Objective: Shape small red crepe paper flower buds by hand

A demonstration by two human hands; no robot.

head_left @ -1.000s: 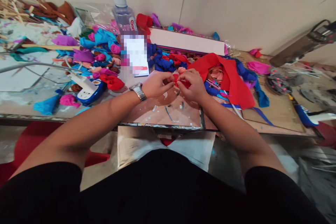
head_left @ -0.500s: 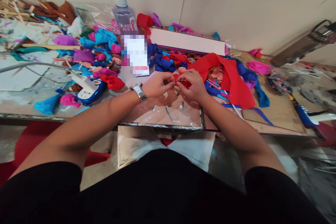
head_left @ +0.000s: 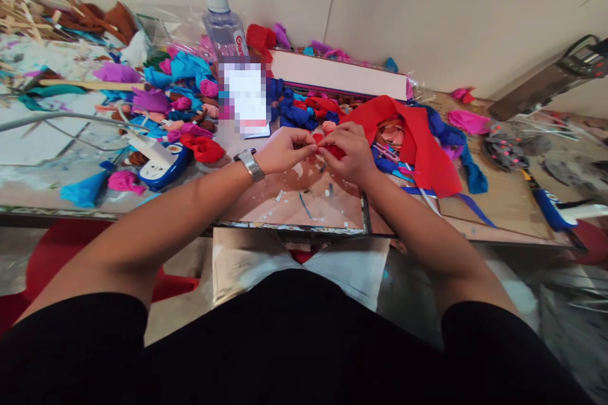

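— Left hand [head_left: 285, 150]?
— Curled loosely, fingertips pinched together toward the right, wrist bare but for a watch band, forearm running down and left to the bent elbow

— And the right hand [head_left: 349, 152]?
— Knuckles up, fingers folded inward, tips meeting those of the left at the middle; forearm angled down and right

— Arms overall?
— Both bare, stretched forward, drawn together into a narrow V
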